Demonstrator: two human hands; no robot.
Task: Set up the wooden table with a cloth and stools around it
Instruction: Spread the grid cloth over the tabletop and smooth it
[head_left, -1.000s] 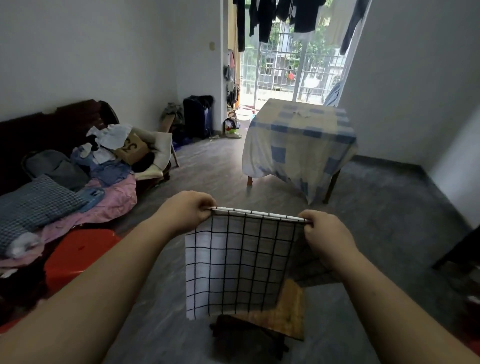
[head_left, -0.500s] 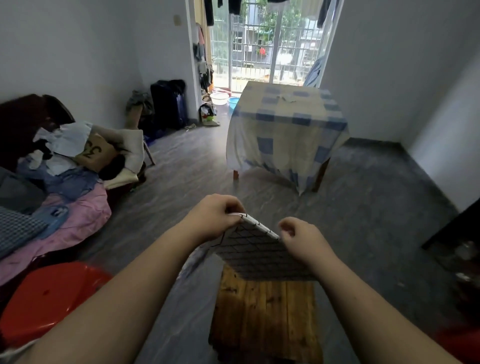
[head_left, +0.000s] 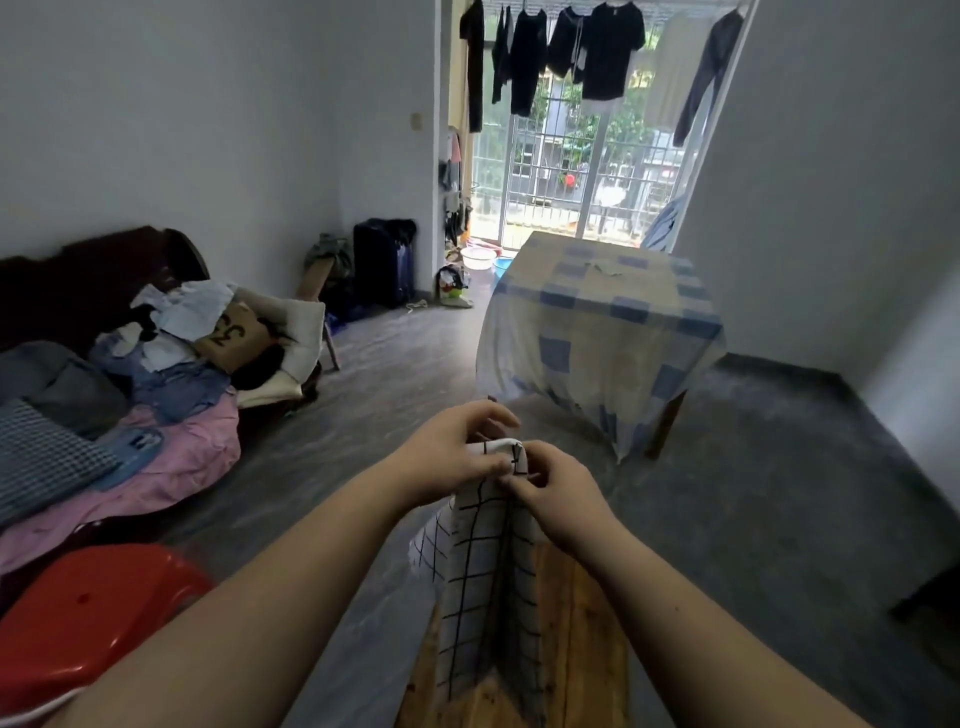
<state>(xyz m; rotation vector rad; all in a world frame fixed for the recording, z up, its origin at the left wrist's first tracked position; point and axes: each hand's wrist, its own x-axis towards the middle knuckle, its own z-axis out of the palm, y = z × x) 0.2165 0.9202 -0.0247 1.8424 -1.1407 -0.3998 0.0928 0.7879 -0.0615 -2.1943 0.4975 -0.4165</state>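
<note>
Daylight is coming in through the balcony door (head_left: 587, 171) at the upper middle. The room is staying dim, and the edges are bending.

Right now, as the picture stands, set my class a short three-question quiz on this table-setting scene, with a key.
1. True or false: both hands pinch the checked cloth.
2. What lies directly under the hanging cloth?
3. The red stool is: A) left of the arms, B) beyond the covered table.

Key: 1 true: left hand and right hand meet at its top edge. 2 the wooden table. 3 A.
</note>
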